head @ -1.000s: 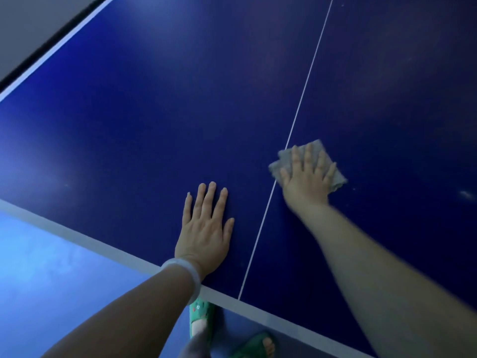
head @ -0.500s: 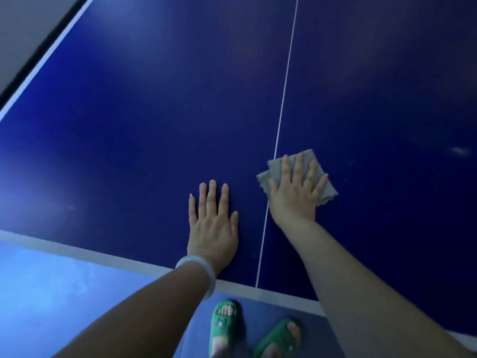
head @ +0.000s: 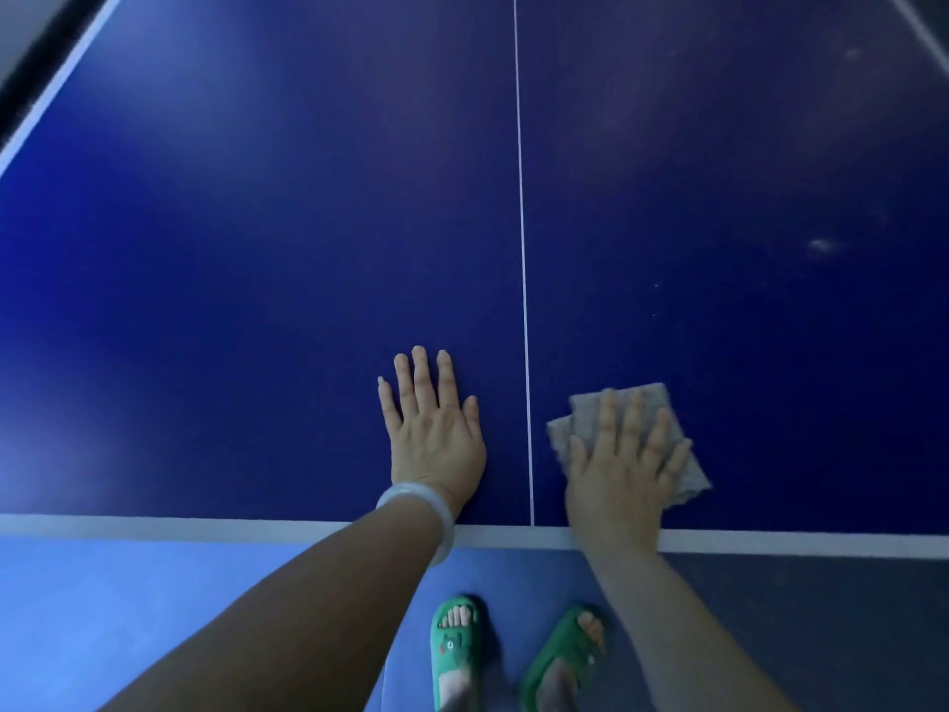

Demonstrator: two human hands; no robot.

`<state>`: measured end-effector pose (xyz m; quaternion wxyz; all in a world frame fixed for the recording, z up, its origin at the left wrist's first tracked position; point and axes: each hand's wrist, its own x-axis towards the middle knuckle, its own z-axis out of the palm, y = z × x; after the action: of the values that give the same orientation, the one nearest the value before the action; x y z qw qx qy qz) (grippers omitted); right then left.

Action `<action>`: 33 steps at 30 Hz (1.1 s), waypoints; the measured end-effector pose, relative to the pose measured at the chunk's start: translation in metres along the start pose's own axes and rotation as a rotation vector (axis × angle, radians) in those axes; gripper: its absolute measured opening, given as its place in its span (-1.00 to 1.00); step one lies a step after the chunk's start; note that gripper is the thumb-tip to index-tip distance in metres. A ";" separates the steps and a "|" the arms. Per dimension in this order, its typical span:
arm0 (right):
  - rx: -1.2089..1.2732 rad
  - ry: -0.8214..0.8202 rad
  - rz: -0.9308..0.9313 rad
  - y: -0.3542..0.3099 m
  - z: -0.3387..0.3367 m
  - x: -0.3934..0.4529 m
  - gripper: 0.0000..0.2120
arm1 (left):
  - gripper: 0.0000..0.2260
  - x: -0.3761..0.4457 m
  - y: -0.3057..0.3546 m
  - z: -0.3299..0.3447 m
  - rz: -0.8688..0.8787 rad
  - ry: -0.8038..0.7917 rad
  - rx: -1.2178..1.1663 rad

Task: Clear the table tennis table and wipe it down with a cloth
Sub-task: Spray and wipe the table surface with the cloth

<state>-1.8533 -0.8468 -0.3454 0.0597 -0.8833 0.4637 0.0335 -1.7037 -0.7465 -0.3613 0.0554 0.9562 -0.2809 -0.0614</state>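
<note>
Right hand (head: 619, 472): fingers straight and slightly spread, palm pressing flat on the cloth (head: 683, 470). Nothing gripped, only held down.

Left hand (head: 435, 434): flat, fingers straight, braced on the bare table (head: 257, 249) just left of the white centre line (head: 523, 249); pale bangle (head: 426, 511) at the wrist.

Cloth lies just right of that line, near the table's near edge. Grey, folded into a rough square, one layer peeking out at the left corner. Likely soft, light and limp; it should slide easily under a flat palm. To lift it, pinch a free corner or bunch it.

Pale smudges (head: 821, 245) show further out on the right half, so wiping seems unfinished.
</note>
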 end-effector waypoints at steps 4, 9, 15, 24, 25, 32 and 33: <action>-0.053 0.010 -0.415 -0.013 0.018 -0.041 -0.42 | -0.44 -0.001 0.000 -0.002 0.011 -0.012 -0.014; -0.147 0.031 -0.206 0.081 0.005 -0.014 -0.45 | -0.44 -0.001 -0.001 -0.003 0.019 -0.015 -0.035; 0.016 0.019 0.109 0.066 -0.009 0.010 -0.44 | -0.43 -0.001 -0.001 -0.002 -0.001 -0.004 -0.064; -0.176 -0.012 -0.450 0.136 -0.010 0.047 -0.43 | -0.48 0.005 0.010 -0.020 -0.118 -0.013 -0.311; -0.178 -0.005 -0.359 0.152 -0.013 0.058 -0.42 | -0.47 0.007 0.020 -0.023 -0.131 -0.009 -0.339; -0.062 0.009 -0.165 0.149 -0.023 0.067 -0.40 | -0.34 -0.001 0.121 0.000 -0.191 -0.013 -0.173; -0.083 0.002 -0.282 0.139 -0.020 0.060 -0.41 | -0.32 -0.001 0.125 0.006 -0.210 -0.008 -0.112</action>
<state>-1.9336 -0.9767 -0.3432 0.0270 -0.9414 0.3334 0.0431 -1.7720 -0.8511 -0.3493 0.1010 0.9755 -0.1754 -0.0862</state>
